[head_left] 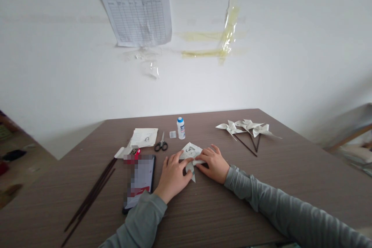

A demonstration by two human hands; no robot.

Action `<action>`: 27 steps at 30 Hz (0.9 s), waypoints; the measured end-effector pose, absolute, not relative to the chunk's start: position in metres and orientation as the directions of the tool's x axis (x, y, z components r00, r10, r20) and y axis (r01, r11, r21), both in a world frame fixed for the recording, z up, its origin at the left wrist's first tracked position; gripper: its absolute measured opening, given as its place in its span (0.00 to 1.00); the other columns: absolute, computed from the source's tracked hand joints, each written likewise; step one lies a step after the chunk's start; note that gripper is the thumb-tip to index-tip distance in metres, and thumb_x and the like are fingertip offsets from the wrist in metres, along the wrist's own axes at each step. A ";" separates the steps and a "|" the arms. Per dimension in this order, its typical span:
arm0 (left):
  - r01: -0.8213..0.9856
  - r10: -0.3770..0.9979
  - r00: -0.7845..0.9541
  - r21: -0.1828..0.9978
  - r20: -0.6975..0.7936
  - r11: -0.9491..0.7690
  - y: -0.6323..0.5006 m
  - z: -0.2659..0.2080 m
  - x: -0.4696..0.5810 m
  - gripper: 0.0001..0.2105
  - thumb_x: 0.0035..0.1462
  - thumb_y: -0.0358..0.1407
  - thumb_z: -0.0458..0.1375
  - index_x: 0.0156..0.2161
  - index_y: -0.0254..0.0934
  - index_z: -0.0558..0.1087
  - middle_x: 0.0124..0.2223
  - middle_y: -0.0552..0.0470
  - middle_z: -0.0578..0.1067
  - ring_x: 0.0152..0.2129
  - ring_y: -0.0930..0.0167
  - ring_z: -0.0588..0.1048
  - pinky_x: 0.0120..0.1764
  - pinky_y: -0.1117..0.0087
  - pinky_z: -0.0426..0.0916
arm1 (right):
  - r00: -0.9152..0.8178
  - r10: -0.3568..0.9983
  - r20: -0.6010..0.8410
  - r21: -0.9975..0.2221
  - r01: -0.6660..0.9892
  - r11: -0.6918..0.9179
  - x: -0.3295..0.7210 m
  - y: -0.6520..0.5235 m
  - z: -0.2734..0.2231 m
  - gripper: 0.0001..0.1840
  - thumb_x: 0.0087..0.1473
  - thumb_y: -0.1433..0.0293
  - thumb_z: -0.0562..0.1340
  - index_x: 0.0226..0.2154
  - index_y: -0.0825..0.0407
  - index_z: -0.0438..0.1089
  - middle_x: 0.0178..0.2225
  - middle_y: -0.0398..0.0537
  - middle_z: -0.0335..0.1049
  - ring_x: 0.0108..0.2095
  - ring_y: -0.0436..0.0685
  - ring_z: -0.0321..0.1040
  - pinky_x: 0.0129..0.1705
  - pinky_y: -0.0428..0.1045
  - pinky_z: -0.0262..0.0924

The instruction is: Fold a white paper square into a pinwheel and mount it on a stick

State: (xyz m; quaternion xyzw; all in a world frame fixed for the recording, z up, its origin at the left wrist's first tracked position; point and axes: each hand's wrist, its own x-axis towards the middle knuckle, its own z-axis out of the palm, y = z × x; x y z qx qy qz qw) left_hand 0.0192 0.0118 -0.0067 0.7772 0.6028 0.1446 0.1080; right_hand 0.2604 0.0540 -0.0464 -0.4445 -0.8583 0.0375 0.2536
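Note:
A partly folded piece of printed paper [191,150] lies on the table in front of me, with pointed corners at its top and bottom. My left hand [174,174] presses on its left side, fingers curled over the edge and thumb near the middle. From the right, my right hand [214,164] grips a folded flap close to the centre. The fingertips of both hands nearly meet there and hide part of the folds. Just beyond the paper stands a white glue bottle [180,128] with a blue cap.
Several paper pinwheels [247,126] on dark sticks lie at the back right. Scissors [161,143], a stack of paper [144,138] and a phone [142,180] are to the left. Dark sticks [91,197] lie further left. A printed sheet [141,17] is taped to the wall.

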 end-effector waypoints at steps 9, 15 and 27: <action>0.890 0.959 0.231 0.362 0.164 -0.276 0.014 -0.014 0.016 0.27 0.72 0.33 0.75 0.73 0.56 0.92 0.86 0.42 0.80 0.81 0.42 0.79 0.87 0.26 0.67 | -0.488 0.785 0.380 -0.255 0.761 0.597 0.258 0.053 -0.045 0.10 0.79 0.64 0.74 0.56 0.39 0.93 0.53 0.54 0.92 0.59 0.73 0.86 0.84 0.81 0.68; 0.893 0.959 0.234 0.355 0.161 -0.278 0.013 -0.014 0.016 0.24 0.72 0.33 0.75 0.69 0.54 0.93 0.86 0.42 0.79 0.81 0.41 0.79 0.87 0.25 0.67 | -0.491 0.796 0.353 -0.252 0.770 0.587 0.257 0.053 -0.045 0.11 0.79 0.64 0.74 0.58 0.42 0.93 0.55 0.55 0.92 0.61 0.74 0.86 0.85 0.82 0.66; 0.914 0.967 0.241 0.318 0.078 -0.254 0.011 0.000 0.019 0.24 0.75 0.34 0.73 0.72 0.53 0.92 0.89 0.40 0.76 0.85 0.44 0.77 0.89 0.27 0.65 | -0.490 0.812 0.315 -0.269 0.775 0.572 0.254 0.049 -0.036 0.15 0.80 0.64 0.74 0.63 0.39 0.94 0.57 0.57 0.92 0.62 0.76 0.87 0.86 0.84 0.64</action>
